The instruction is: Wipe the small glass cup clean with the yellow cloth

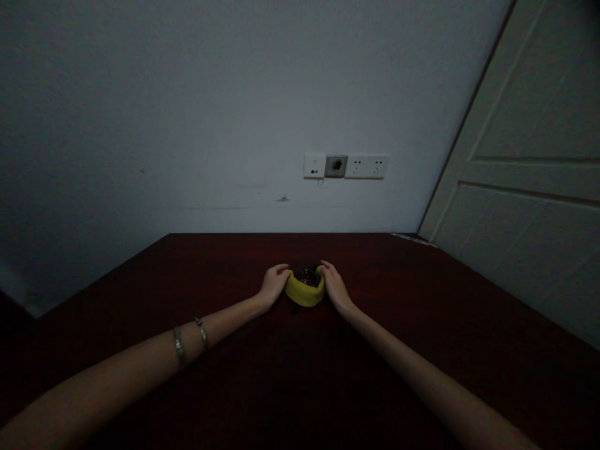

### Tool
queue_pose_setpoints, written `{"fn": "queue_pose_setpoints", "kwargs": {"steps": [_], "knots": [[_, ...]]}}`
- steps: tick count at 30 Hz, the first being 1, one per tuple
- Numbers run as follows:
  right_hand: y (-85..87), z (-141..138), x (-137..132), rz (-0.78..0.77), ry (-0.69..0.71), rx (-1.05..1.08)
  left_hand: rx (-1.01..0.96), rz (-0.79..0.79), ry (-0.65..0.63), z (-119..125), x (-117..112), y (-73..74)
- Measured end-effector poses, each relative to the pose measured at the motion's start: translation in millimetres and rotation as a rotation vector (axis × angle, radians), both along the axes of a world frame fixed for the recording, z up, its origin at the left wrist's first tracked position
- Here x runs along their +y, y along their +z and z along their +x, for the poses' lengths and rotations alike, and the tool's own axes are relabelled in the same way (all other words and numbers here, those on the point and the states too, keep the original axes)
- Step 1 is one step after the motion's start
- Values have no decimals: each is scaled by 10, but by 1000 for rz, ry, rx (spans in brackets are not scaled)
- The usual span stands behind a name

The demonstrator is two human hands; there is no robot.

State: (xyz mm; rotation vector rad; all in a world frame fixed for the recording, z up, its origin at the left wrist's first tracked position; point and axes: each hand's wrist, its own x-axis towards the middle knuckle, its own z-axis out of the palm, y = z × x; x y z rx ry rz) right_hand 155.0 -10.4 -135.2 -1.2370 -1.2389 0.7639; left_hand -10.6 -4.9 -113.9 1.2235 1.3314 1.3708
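A small round yellow thing [305, 292], like a soft cloth band wrapped round a dark glossy object, sits on the dark red table [422, 325]. My left hand [272, 285] cups its left side with the fingers curled against it. My right hand [334, 287] presses against its right side, fingers curved round the rim. Both arms stretch far forward over the table. Two bracelets [190, 337] sit on my left forearm. What lies inside the yellow band is too dark to make out.
A white wall stands behind the table, with a row of sockets and switches [345, 166] above it. A pale panelled door [529, 187] leans in on the right. The room is dim.
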Motion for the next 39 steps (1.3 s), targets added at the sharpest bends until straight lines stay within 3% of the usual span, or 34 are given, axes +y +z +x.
{"fn": "queue_pose_setpoints", "kwargs": {"steps": [6,11,15,19,22,26,30,33,36,39], "knots": [[212,226,-220,108,52,-139,21,-23,-24,-161,-38,33],[441,408,-454,398,241,-695,34,-23,-24,-199,-59,17],[452,458,-498,450,305,-882,47,-6,-20,-160,-28,35],[438,451,-483,440,361,-907,55,59,-1,-132,90,192],[516,415,-472,417,391,-803,62,150,16,-105,219,424],[766,341,-419,390,354,-525,101,290,10,-12,336,798],[1108,278,-299,378,260,-211,283,558,-57,126,296,1188],[1356,236,-210,356,153,56,229,651,-40,223,200,1455],[1538,184,-154,351,101,284,195,679,-155,321,94,1604],[1614,130,-119,358,112,490,259,692,-269,422,1,1582]]}}
